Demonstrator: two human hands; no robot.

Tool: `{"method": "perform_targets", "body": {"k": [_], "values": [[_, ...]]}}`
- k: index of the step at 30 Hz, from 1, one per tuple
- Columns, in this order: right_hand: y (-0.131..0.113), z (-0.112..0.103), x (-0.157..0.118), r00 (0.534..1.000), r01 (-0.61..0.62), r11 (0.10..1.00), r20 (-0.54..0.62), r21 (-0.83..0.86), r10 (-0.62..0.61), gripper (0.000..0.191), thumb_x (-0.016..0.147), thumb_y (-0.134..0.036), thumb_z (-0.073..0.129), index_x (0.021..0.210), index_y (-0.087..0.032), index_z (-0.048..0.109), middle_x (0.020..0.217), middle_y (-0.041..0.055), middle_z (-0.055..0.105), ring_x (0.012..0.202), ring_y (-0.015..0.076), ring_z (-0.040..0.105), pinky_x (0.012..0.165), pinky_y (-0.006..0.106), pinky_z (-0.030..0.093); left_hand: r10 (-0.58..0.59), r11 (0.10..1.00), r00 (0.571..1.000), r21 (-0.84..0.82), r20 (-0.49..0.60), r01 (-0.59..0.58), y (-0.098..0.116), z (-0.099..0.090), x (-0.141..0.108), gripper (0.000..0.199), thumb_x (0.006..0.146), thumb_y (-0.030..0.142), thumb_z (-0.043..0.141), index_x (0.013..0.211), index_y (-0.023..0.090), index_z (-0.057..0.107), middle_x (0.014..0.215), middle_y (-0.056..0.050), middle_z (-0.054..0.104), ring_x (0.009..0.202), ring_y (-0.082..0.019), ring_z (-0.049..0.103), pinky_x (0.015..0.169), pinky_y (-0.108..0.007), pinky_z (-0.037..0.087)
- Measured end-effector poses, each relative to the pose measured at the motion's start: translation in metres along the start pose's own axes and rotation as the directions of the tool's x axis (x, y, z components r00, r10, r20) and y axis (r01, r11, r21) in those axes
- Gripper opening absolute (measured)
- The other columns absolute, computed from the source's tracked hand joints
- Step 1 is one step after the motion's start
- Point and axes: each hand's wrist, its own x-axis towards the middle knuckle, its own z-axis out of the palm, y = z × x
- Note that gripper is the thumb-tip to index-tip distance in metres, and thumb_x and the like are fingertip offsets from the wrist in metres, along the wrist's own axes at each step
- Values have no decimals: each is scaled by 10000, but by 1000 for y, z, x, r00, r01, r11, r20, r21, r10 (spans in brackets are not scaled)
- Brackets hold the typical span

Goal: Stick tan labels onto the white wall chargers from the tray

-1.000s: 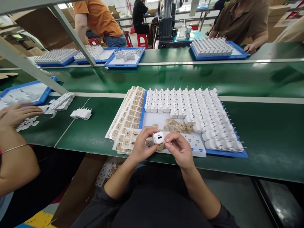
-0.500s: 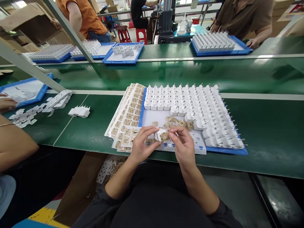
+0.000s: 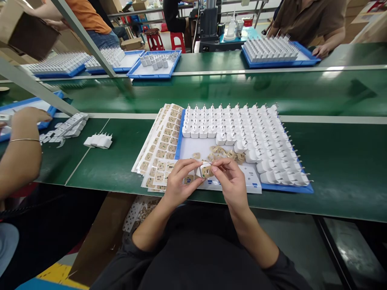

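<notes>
Charger [image 3: 199,172] in left grip [image 3: 178,181]

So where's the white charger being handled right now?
In the head view, just below centre: the white charger is in the left hand, beside the right hand, a tan sticker over its end face.

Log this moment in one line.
left hand: holding white charger | right hand: pinching tan sticker over charger's face | nearby: blue tray, sticker sheets
</notes>
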Motion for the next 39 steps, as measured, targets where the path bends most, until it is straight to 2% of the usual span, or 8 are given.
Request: {"method": "perform_targets", "body": {"k": [8,18,24,39], "values": [[0,1,1,1000,-13,1000,-17,-13,12,88,892,-311,713,889,-238,662,868,6,637,835,161,626,784,293,533,31,999,999,10,-11,-31,2,-1,2,375,875,258,760,1240,253,674,1116,-82,704,1033,-224,683,906,-368,577],[2,-1,1,998,-57,997,-6,53,57,93,878,-322,722,873,-248,666,849,3,659,814,161,623,747,285,524,-1,1000,1000,3,-5,1,2,-1,1,370,870,278,769,1229,252,681,1118,-81,707,1042,-219,689,913,-357,586],[0,1,0,1000,-11,1000,-13,-23,11,105,887,-330,717,884,-239,664,877,12,644,843,169,623,797,306,534,-1,1000,1000,26,-13,1,1,0,0,352,878,289,755,1222,250,687,1114,-84,715,1042,-230,691,917,-375,586],[4,7,-1,998,39,992,-41,-122,-44,131,889,-343,730,925,-241,655,898,15,650,858,168,650,785,306,562,55,995,998,80,-27,-53,2,-1,1,344,894,281,740,1229,252,668,1100,-78,715,1032,-224,695,892,-368,591]]}}
